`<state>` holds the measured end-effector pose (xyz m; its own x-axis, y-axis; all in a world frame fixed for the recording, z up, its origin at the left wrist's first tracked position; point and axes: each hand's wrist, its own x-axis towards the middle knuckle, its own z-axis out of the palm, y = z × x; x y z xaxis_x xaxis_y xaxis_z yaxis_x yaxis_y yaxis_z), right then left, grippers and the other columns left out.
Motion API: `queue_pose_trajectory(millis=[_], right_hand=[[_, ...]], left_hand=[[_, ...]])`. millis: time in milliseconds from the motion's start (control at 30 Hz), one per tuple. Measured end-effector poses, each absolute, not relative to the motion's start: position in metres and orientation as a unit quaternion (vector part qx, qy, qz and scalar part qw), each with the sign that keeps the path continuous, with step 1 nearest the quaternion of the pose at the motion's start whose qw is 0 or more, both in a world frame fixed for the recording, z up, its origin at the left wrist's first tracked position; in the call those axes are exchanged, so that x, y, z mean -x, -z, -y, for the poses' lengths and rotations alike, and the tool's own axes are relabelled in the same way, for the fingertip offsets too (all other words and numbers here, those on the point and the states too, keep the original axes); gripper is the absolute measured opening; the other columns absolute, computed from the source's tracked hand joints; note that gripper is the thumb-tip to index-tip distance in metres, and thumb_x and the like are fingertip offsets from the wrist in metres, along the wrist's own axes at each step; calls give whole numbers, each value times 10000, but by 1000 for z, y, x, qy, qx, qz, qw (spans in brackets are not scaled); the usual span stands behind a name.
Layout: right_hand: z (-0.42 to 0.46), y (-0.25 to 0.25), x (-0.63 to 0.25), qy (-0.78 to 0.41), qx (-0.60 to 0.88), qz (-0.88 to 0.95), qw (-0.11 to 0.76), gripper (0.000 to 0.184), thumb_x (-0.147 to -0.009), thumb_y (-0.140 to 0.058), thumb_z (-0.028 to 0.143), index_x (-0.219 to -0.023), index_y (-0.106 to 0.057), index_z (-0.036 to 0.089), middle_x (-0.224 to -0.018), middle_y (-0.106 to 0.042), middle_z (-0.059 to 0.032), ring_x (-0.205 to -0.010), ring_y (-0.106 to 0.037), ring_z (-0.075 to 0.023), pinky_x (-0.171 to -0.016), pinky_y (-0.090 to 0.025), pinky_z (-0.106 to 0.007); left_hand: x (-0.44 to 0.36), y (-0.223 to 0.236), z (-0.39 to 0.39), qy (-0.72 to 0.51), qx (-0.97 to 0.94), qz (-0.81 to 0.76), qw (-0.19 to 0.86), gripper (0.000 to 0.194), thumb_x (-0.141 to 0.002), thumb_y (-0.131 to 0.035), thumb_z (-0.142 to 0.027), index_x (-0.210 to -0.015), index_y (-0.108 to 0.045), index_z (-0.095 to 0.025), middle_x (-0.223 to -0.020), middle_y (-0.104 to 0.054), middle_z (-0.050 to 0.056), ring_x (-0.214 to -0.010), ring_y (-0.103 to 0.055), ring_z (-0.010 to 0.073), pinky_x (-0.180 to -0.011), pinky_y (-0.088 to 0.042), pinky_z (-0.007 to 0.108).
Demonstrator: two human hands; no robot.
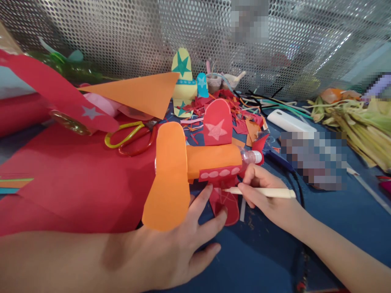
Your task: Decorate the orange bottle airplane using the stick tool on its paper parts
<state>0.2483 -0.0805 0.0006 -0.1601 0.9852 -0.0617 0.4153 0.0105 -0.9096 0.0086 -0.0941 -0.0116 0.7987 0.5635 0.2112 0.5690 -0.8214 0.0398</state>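
A toy plane (214,158) made from a plastic bottle wrapped in orange paper lies on its side in front of me. Its upper red wing (217,122) bears a pale pink star; the lower red wing (230,209) shows star lines. My right hand (264,193) grips a cream-coloured marker pen (271,192), its tip touching the lower wing. My left hand (189,240) is spread, with fingertips resting on that lower wing. An orange rounded paper piece (171,175) at the bottle's end hangs over part of the left hand.
Scissors (134,138) with yellow and red handles rest on red paper sheets (76,179) at left. Paper scraps, a smaller yellow paper plane (183,87), a white device (290,122) and dry husks (360,118) line the back, before a perforated metal screen (137,36).
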Motion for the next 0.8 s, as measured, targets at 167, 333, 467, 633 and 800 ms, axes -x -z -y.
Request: queue_pose_trajectory(millis=[167,333,467,633,800], right_hand=[[81,-3,-247,-436,557,621,339,202,-851,-515,256,-695,-388,231,-501,-417,95,-430,-368,-77,-425,-295,-205],[80,-5,-246,-436,553,629,331,199,-839,-517,252,-686,-390,231,-505,-432,87,-437,-389,-79,-433,-314,-208],[79,-6,-246,-431,554,630,333,191,-841,-509,258,-690,-395,232,-507,-435,85,-438,-395,-82,-430,-315,-209],[79,-4,-247,-428,553,636,327,199,-844,-507,267,-689,-387,236,-502,-422,91,-428,-379,-80,-425,-308,-210],[79,-3,-247,-428,552,635,328,194,-855,-505,259,-700,-390,236,-513,-430,88,-437,-384,-83,-432,-309,-213]], left_hand=[[-9,9,93,99,951,294,18,459,-919,-405,-435,-1371,-441,-363,-1390,-457,143,-897,-655,303,-643,-588,466],[-10,9,94,101,951,292,19,456,-917,-408,-433,-1365,-450,-359,-1398,-447,142,-885,-653,288,-657,-586,459],[-9,10,94,106,950,293,24,453,-914,-416,-444,-1359,-458,-365,-1398,-452,132,-875,-655,286,-659,-585,474],[-9,11,93,99,950,295,16,468,-915,-417,-448,-1376,-433,-368,-1361,-489,137,-872,-658,296,-632,-588,471],[-10,10,93,111,950,293,7,448,-914,-423,-439,-1353,-464,-356,-1338,-504,140,-895,-656,296,-663,-586,483]])
